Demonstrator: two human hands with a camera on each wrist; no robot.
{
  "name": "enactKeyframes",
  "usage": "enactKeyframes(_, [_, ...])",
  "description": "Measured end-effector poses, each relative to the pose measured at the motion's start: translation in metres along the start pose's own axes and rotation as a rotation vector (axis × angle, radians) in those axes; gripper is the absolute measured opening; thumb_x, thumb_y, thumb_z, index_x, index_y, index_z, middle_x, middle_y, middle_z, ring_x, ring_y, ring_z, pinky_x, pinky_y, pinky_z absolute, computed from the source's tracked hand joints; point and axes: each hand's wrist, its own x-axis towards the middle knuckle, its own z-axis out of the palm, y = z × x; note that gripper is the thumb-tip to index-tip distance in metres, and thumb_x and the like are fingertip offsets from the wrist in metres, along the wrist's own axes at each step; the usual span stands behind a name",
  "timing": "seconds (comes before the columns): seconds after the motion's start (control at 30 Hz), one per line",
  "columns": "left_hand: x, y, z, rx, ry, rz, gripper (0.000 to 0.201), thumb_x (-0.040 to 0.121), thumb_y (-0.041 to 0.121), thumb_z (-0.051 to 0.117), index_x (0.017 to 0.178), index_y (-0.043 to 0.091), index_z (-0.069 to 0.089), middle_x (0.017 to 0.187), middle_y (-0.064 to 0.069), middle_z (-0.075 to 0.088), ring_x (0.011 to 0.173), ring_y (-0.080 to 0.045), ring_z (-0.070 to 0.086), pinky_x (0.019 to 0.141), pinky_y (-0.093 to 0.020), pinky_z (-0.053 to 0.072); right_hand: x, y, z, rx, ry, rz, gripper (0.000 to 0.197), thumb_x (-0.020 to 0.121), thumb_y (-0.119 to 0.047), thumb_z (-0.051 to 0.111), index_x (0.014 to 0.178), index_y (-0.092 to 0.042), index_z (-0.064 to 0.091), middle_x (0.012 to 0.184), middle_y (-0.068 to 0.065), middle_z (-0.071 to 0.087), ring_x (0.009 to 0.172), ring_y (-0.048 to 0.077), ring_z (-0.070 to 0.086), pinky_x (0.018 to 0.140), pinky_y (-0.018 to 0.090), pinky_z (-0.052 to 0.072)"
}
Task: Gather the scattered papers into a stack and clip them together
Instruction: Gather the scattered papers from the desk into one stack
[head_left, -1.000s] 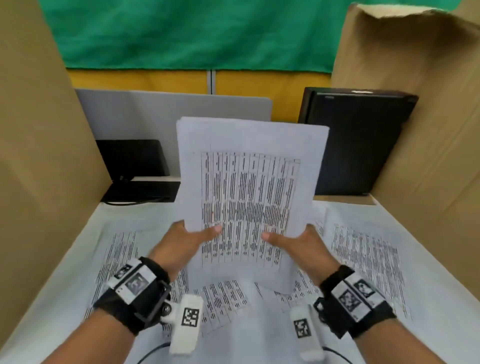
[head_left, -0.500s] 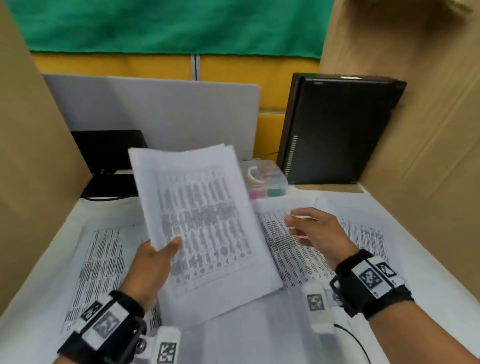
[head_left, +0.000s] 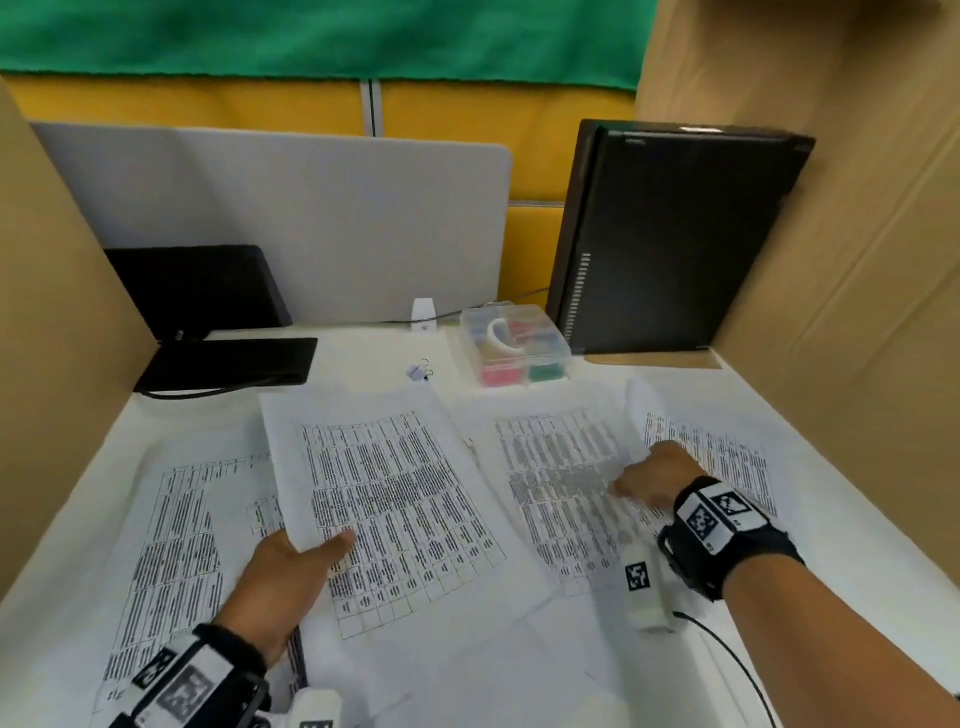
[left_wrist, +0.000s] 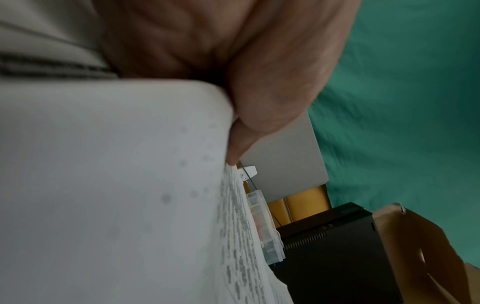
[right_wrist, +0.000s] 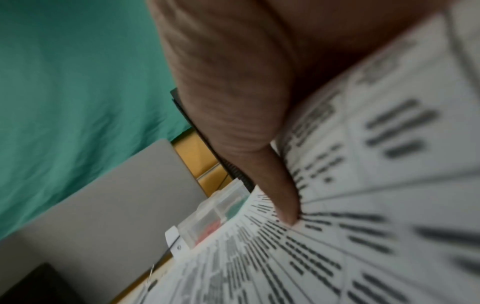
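Note:
My left hand (head_left: 306, 561) holds the gathered stack of printed papers (head_left: 395, 493) by its near left corner, thumb on top; the stack slopes low over the middle of the table. In the left wrist view the thumb (left_wrist: 259, 102) presses on the stack (left_wrist: 116, 185). My right hand (head_left: 649, 480) pinches a loose printed sheet (head_left: 561, 478) at the right, whose right edge curls up. In the right wrist view the thumb (right_wrist: 283, 197) lies on that sheet (right_wrist: 363, 236). More sheets lie at the left (head_left: 171, 545) and far right (head_left: 727, 457). A small binder clip (head_left: 418, 370) lies behind the stack.
A clear plastic box (head_left: 511, 345) of coloured clips stands at the back centre. A black computer case (head_left: 670, 234) stands at the back right, a black monitor stand (head_left: 208, 332) at the back left. Cardboard walls (head_left: 857, 312) close both sides.
The stack went from upright in both hands down and left, held by my left hand alone. My right hand let go, moved right and took hold of a loose sheet.

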Motion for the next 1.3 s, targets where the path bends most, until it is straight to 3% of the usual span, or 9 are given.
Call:
enactKeyframes(0.13, [0.001,0.003,0.0,-0.03,-0.021,-0.007,0.006,0.089,0.023,0.072,0.089,0.017,0.069,0.09,-0.005,0.075,0.086,-0.023,0.069,0.066,-0.027,0.05,0.002,0.029,-0.045,0.122,0.162,0.027,0.035,0.085,-0.019,0.08,0.103,0.002,0.058,0.097,0.016,0.063,0.082,0.03,0.058,0.073,0.034,0.051])
enactKeyframes(0.27, [0.0,0.007,0.005,-0.028,-0.024,0.039,0.013,0.092,0.021,0.069,0.083,0.024,0.06,0.086,0.005,0.065,0.081,-0.009,0.059,0.063,-0.023,0.041,0.007,0.076,-0.079,0.102,0.265,0.217,0.076,0.075,-0.033,0.087,0.132,0.009,0.057,0.126,0.025,0.064,0.107,0.039,0.063,0.095,0.042,0.054])
enactKeyframes(0.47, [0.006,-0.001,0.002,-0.008,-0.037,0.021,0.015,0.091,0.025,0.07,0.097,0.013,0.064,0.103,-0.013,0.068,0.107,-0.035,0.065,0.067,-0.028,0.048,0.09,0.153,-0.058,0.082,0.204,0.313,0.15,0.011,-0.061,0.098,0.139,-0.002,0.05,0.129,0.023,0.065,0.11,0.041,0.068,0.094,0.057,0.056])
enactKeyframes(0.6, [0.002,0.003,0.002,-0.066,-0.049,0.019,0.007,0.092,0.022,0.068,0.091,0.02,0.062,0.101,-0.006,0.069,0.093,-0.02,0.064,0.062,-0.025,0.043,0.009,0.095,-0.068,-0.001,0.183,0.2,0.053,0.085,-0.026,0.08,0.122,0.007,0.063,0.129,0.021,0.063,0.123,0.038,0.06,0.102,0.041,0.051])
enactKeyframes(0.8, [-0.001,0.01,0.0,-0.134,-0.077,-0.024,0.01,0.093,0.016,0.067,0.087,0.018,0.06,0.09,0.0,0.066,0.082,-0.013,0.059,0.067,-0.027,0.044,-0.031,0.073,-0.109,0.215,0.31,-0.042,0.006,0.096,-0.003,0.061,0.098,0.001,0.065,0.086,0.013,0.063,0.072,0.029,0.057,0.067,0.035,0.045])
enactKeyframes(0.93, [0.002,0.003,-0.002,-0.128,-0.077,-0.065,0.013,0.089,0.014,0.072,0.1,0.012,0.066,0.102,-0.007,0.073,0.097,-0.023,0.066,0.08,-0.032,0.05,-0.063,0.042,-0.136,0.516,0.252,-0.302,0.012,0.094,-0.013,0.067,0.097,-0.02,0.077,0.091,0.012,0.081,0.07,0.03,0.079,0.085,0.061,0.058])
enactKeyframes(1.03, [0.003,0.001,-0.004,-0.107,-0.079,-0.085,0.054,0.07,0.033,0.085,0.116,0.012,0.065,0.113,-0.007,0.074,0.109,-0.028,0.065,0.097,-0.043,0.05,-0.089,0.013,-0.131,0.641,0.122,-0.409,0.015,0.093,-0.008,0.067,0.095,-0.022,0.074,0.081,0.005,0.081,0.069,0.023,0.079,0.07,0.049,0.064])
enactKeyframes(1.13, [0.013,-0.009,-0.007,-0.096,-0.082,-0.061,0.078,0.056,0.046,0.088,0.122,0.014,0.063,0.119,-0.005,0.072,0.117,-0.03,0.062,0.106,-0.053,0.043,-0.102,-0.011,-0.096,0.609,0.095,-0.421,0.016,0.09,-0.008,0.071,0.1,-0.02,0.073,0.09,0.01,0.08,0.077,0.031,0.078,0.079,0.048,0.063])
enactKeyframes(1.3, [0.0,0.003,-0.004,-0.04,-0.043,-0.086,0.053,0.087,0.024,0.075,0.133,0.007,0.055,0.125,-0.009,0.066,0.121,-0.029,0.057,0.11,-0.046,0.039,-0.103,-0.019,-0.095,0.616,0.418,-0.556,0.016,0.09,-0.024,0.072,0.106,-0.022,0.074,0.101,0.014,0.078,0.083,0.027,0.074,0.081,0.056,0.061])
